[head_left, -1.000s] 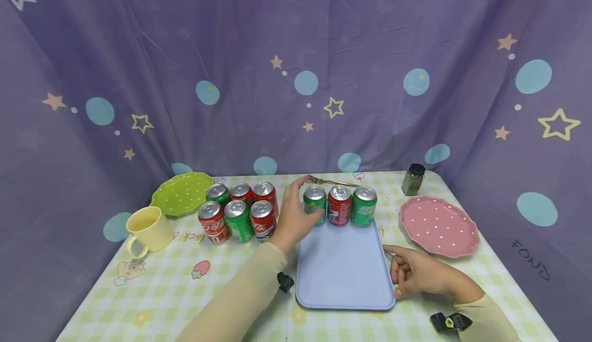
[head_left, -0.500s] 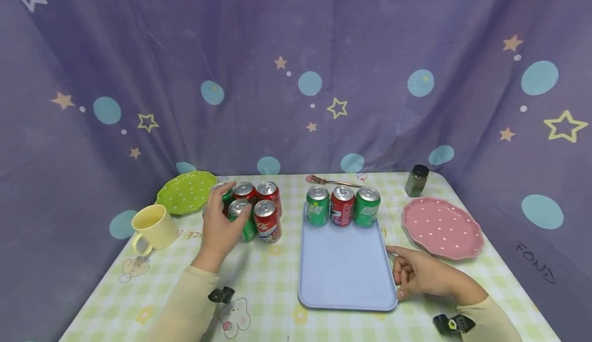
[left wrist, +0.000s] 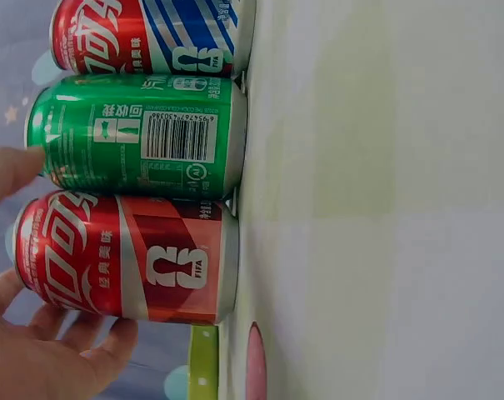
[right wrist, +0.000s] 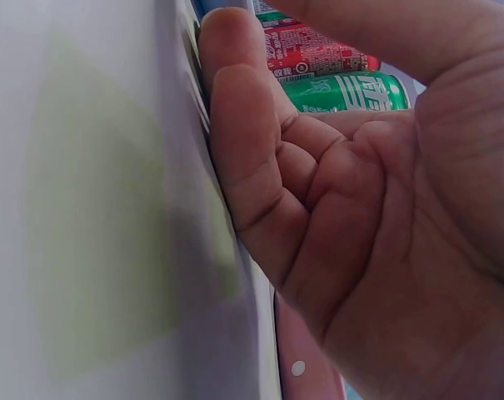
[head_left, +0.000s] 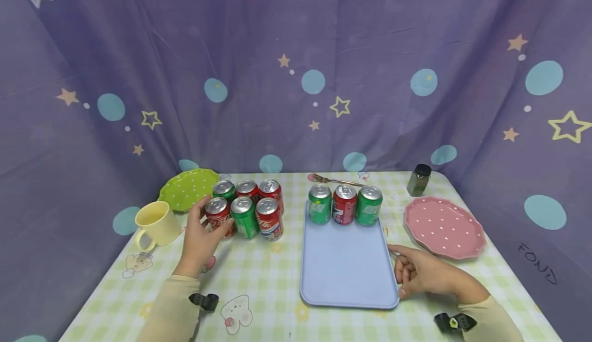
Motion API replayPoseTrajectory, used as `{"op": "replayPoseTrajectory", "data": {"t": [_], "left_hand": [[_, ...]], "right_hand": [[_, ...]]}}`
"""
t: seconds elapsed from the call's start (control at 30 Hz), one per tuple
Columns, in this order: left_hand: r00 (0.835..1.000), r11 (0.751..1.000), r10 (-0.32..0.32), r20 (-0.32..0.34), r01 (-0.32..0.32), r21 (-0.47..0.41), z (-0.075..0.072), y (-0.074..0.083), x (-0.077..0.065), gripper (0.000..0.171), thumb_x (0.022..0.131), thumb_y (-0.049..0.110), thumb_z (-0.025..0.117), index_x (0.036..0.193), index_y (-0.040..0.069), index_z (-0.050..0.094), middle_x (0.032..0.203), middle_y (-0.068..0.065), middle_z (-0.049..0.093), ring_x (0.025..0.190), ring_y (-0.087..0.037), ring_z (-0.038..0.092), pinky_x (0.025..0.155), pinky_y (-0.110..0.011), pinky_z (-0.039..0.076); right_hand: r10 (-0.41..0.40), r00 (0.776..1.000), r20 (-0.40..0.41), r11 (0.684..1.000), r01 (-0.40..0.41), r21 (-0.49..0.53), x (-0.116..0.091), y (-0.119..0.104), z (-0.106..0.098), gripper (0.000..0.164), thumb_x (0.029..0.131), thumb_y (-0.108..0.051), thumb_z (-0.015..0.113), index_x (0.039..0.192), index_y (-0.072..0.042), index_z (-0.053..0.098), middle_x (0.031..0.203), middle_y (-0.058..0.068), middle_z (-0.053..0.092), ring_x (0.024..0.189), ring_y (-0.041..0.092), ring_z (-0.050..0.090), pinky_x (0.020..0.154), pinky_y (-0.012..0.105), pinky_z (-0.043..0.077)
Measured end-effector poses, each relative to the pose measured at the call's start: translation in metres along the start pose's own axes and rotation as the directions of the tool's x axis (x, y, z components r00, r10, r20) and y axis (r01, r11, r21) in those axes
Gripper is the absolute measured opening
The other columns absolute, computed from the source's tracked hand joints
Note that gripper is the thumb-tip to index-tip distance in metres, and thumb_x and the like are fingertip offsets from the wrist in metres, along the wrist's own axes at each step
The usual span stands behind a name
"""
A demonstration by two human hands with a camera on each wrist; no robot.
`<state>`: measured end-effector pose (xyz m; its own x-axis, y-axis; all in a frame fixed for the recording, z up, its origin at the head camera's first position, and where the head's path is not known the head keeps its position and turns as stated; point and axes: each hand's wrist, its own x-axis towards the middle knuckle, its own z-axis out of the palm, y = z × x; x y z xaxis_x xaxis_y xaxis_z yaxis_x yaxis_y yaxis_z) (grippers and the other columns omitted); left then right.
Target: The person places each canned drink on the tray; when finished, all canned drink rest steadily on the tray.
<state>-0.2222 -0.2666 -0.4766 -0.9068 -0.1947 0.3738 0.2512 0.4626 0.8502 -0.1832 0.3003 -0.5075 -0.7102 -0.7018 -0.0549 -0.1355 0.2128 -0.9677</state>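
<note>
My left hand (head_left: 202, 244) is at a red cola can (head_left: 218, 213) in the front left of a two-row group. Its fingers lie along the can's left side, while the thumb reaches across the front towards the green can (left wrist: 135, 137) beside it. Thumb and fingers stand apart. Another red can (head_left: 269, 220) ends this front row. My right hand (head_left: 425, 275) rests at the right edge of a blue tray (head_left: 349, 265), index finger and thumb spread along the rim, its other fingers curled inward. Three upright cans, green (head_left: 319, 204), red (head_left: 344, 205) and green (head_left: 368, 205), line the tray's far end.
A yellow mug (head_left: 159, 224) and a green dotted plate (head_left: 188, 188) stand left of the cans. Behind the tray lies a fork (head_left: 339, 181). On the right are a pink plate (head_left: 444, 229) and a black-capped jar (head_left: 419, 180). A purple curtain (head_left: 296, 126) hangs behind.
My left hand has left the green can at the tray's far left and moved left to the front-left red can. The right hand stays at the tray's edge.
</note>
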Motion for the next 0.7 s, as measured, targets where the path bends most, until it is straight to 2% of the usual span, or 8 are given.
{"op": "replayPoseTrajectory", "data": {"t": [0.2,0.33,0.57,0.7], "left_hand": [[0.995,0.995,-0.079,0.063,0.082,-0.056,-0.005,-0.009,0.001,0.089,0.094,0.013,0.08,0.164,0.01,0.025,0.154,-0.021,0.039,0.139,-0.041,0.044,0.114,-0.058,0.04],[0.988,0.99,-0.131,0.081,0.134,-0.04,-0.006,-0.016,0.001,0.09,0.094,0.013,0.081,0.165,0.013,0.025,0.145,-0.02,0.045,0.133,-0.036,0.051,0.11,-0.052,0.046],[0.986,0.991,-0.134,0.096,0.136,-0.014,-0.004,-0.027,0.003,0.084,0.094,0.014,0.081,0.161,0.01,0.031,0.147,-0.02,0.048,0.131,-0.036,0.054,0.107,-0.048,0.048],[0.985,0.99,-0.139,0.102,0.14,-0.007,-0.003,-0.028,0.003,0.082,0.095,0.018,0.08,0.161,0.01,0.031,0.147,-0.018,0.048,0.13,-0.035,0.055,0.101,-0.034,0.051]], "right_hand": [[0.008,1.0,0.0,1.0,-0.008,-0.001,0.0,0.002,-0.001,0.112,0.075,0.005,0.088,0.158,0.016,0.013,0.094,0.025,0.063,0.077,0.013,0.063,0.066,0.024,0.057],[0.005,1.0,0.0,1.0,-0.005,-0.004,0.0,0.002,-0.001,0.112,0.075,0.005,0.088,0.158,0.016,0.013,0.094,0.025,0.063,0.075,0.012,0.062,0.065,0.023,0.057],[0.007,1.0,0.0,1.0,-0.007,-0.006,0.0,-0.001,0.0,0.112,0.075,0.005,0.087,0.158,0.017,0.012,0.093,0.025,0.062,0.075,0.011,0.061,0.064,0.022,0.055],[0.011,1.0,-0.004,1.0,-0.011,-0.006,-0.001,-0.002,0.0,0.113,0.075,0.005,0.088,0.158,0.017,0.012,0.093,0.025,0.062,0.074,0.011,0.061,0.063,0.022,0.055]]}}
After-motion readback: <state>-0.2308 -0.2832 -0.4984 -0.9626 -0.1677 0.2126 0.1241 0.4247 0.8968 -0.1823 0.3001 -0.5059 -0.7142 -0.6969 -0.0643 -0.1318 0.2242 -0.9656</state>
